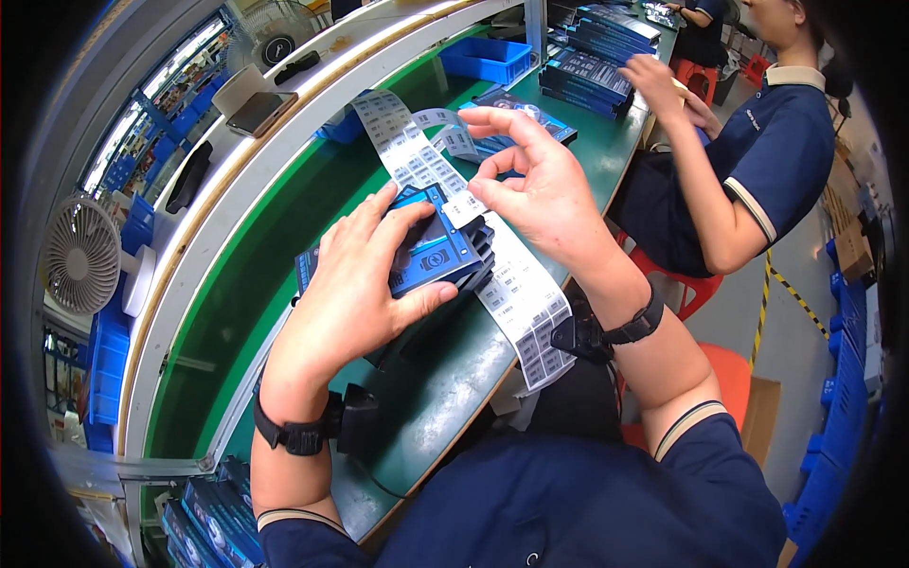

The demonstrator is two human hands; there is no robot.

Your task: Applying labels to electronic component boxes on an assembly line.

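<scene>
A stack of flat blue-and-black boxes (437, 266) sits on the green worktable in front of me. My left hand (352, 275) lies spread across the top box, its thumb along the near edge and its fingers over the far part. Thumb and index of my right hand (547, 194) pinch a small white label (462, 209) at the right edge of that top box; the other fingers are raised. A long strip of printed labels (519, 295) runs behind and beside the stack, one end hanging past the table's near edge.
A blue bin (486, 61) and more stacked boxes (589, 78) stand farther along the table. A co-worker (757, 180) sits at the right. Left are a white fan (83, 254) and a shelf holding a phone (261, 114). Boxes (213, 516) stand at lower left.
</scene>
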